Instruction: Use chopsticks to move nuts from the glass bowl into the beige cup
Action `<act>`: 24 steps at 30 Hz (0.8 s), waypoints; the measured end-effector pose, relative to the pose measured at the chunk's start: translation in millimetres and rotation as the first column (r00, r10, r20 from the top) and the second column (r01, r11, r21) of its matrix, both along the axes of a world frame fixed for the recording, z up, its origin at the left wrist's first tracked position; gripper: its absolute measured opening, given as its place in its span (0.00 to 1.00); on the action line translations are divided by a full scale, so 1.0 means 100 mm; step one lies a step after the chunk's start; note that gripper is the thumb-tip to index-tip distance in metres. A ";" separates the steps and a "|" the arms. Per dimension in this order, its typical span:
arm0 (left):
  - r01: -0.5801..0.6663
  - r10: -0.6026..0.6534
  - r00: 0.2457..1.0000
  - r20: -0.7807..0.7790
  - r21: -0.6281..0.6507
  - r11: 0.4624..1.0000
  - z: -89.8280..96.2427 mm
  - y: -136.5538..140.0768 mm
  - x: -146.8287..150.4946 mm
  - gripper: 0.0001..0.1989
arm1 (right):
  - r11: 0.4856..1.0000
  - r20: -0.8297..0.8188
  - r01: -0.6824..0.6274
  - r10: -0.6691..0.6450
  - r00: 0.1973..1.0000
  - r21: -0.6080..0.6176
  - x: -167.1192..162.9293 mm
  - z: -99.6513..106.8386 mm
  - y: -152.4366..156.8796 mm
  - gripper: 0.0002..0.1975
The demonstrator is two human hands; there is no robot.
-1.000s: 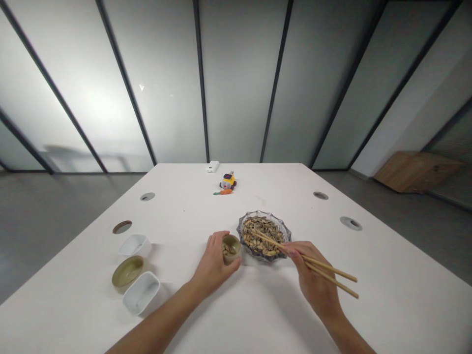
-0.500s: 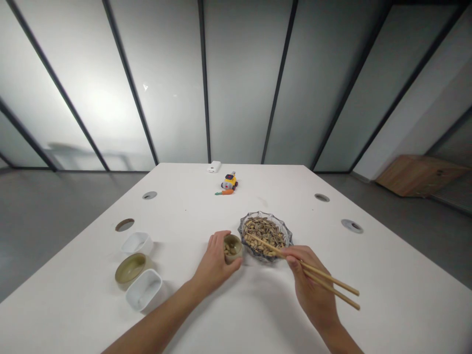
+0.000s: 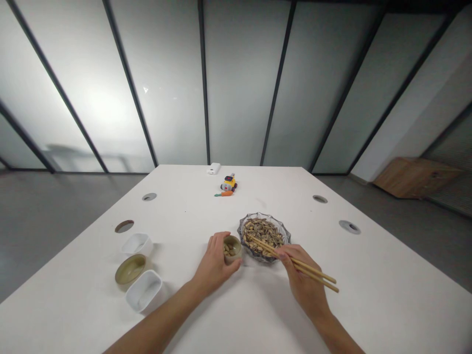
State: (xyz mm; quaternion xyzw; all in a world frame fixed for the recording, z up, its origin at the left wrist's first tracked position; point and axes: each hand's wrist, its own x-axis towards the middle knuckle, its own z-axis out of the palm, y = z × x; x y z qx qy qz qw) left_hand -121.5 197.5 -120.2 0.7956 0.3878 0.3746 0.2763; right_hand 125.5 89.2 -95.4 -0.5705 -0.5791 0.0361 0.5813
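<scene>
Swinging inward from half a second ago, the back ends of the chopsticks [image 3: 317, 272] now sit closer together, and the right hand [image 3: 304, 278] has slid a touch leftward with them! From the head camera: that right hand has them pinched between thumb and fingers, tips down in the seeds [image 3: 263, 228] toward the left of the scalloped glass bowl [image 3: 285, 235]. Is a seed caught between those tips? Too small to tell from up here. Over to the left hand [image 3: 217, 258], thumb and fingers curled around the small cup [image 3: 236, 243], steady just left of the glass bowl, a few pale pieces [image 3: 227, 250] inside. Out left, an olive bowl [image 3: 131, 270] sits between two white dishes [image 3: 144, 293]. Far up the white table [image 3: 239, 314], a toy vehicle [image 3: 229, 184] stands just behind an orange toy carrot [image 3: 224, 194], with a white device [image 3: 214, 168] near the far edge.
</scene>
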 end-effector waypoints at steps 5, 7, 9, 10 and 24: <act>0.004 -0.004 1.000 0.000 -0.005 1.000 0.01 -0.01 0.00 0.32 | 0.998 -0.084 0.043 -0.038 0.996 0.047 0.01 0.08 -0.02 0.20; 0.009 -0.009 1.000 0.001 -0.014 1.000 0.02 -0.02 0.00 0.32 | 0.996 -0.103 0.033 -0.024 0.994 0.082 -0.04 0.15 -0.05 0.20; 0.011 -0.011 1.000 0.002 -0.025 1.000 0.02 -0.02 0.00 0.32 | 0.995 -0.085 -0.016 0.024 0.996 0.100 -0.10 0.22 -0.09 0.19; 0.011 -0.011 1.000 0.001 -0.029 1.000 0.01 -0.02 0.00 0.32 | 0.994 -0.069 -0.047 0.054 0.996 0.103 -0.13 0.24 -0.11 0.18; 0.011 -0.011 1.000 0.008 -0.001 1.000 0.00 0.00 -0.01 0.31 | 1.000 -0.030 -0.022 0.023 0.999 0.018 -0.10 0.12 0.01 0.21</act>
